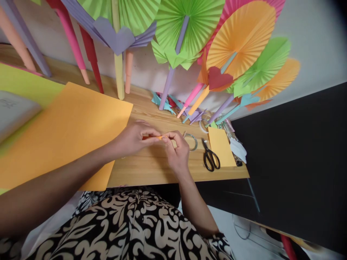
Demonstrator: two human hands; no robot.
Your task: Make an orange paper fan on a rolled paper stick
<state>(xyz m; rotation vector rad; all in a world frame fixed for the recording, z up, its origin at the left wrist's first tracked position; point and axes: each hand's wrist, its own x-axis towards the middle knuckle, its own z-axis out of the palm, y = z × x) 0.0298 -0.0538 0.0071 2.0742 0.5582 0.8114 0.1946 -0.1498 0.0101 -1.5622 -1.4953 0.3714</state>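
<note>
Between my two hands is a small folded piece of orange paper (pixel 160 137), pinched from both sides above the wooden table. My left hand (pixel 135 137) grips its left end, and a darker orange-red edge shows beneath those fingers. With thumb and forefinger my right hand (pixel 177 150) pinches the right end. Much of the paper is covered by the fingers. Just right of my right hand lies a roll of clear tape (pixel 193 148). Black-handled scissors (pixel 210 156) rest beyond it, beside a yellow-orange paper sheet (pixel 221 146).
Large orange sheets (pixel 81 119) cover the table's left side, with a white block-like object (pixel 16 110) on top. Pleated paper fans (pixel 238 36) on rolled paper sticks lean along the back wall. Paper scraps (pixel 193 112) lie below them. A black surface (pixel 295 162) adjoins at right.
</note>
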